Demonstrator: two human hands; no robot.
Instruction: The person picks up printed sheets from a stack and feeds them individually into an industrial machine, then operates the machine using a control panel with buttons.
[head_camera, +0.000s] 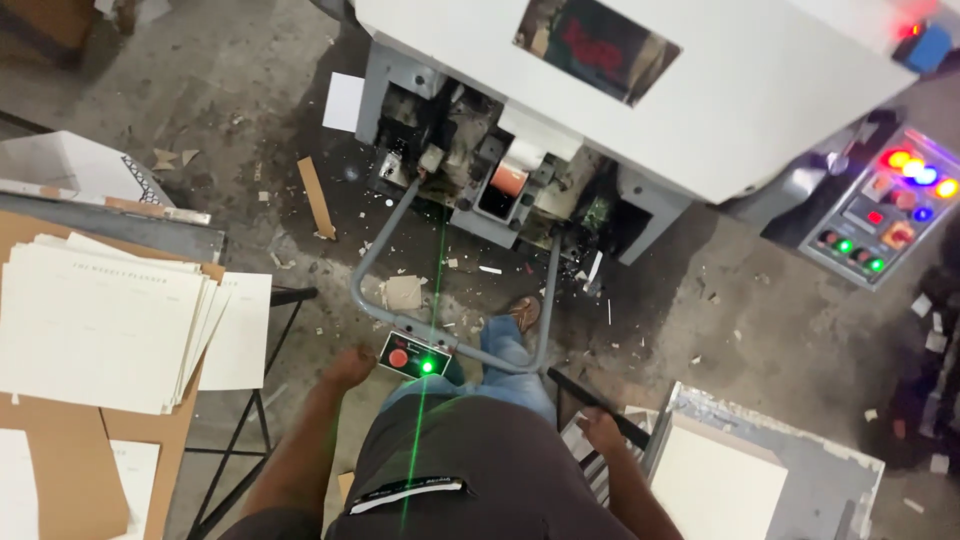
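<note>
Dark shorts (470, 450) fill the near edge, a green laser line (432, 300) running up them. Just right, the right hand (600, 430) curls loosely over the near-left edge of a white board stack (720, 480), fingers bent on it. Farther left, the left hand (350, 368) hangs closed beside the small pedal box (413, 357); whether it touches the box cannot be told.

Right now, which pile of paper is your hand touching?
The right hand touches the small pile by the right knee. The big stack of sheets on the left lies untouched.
</note>
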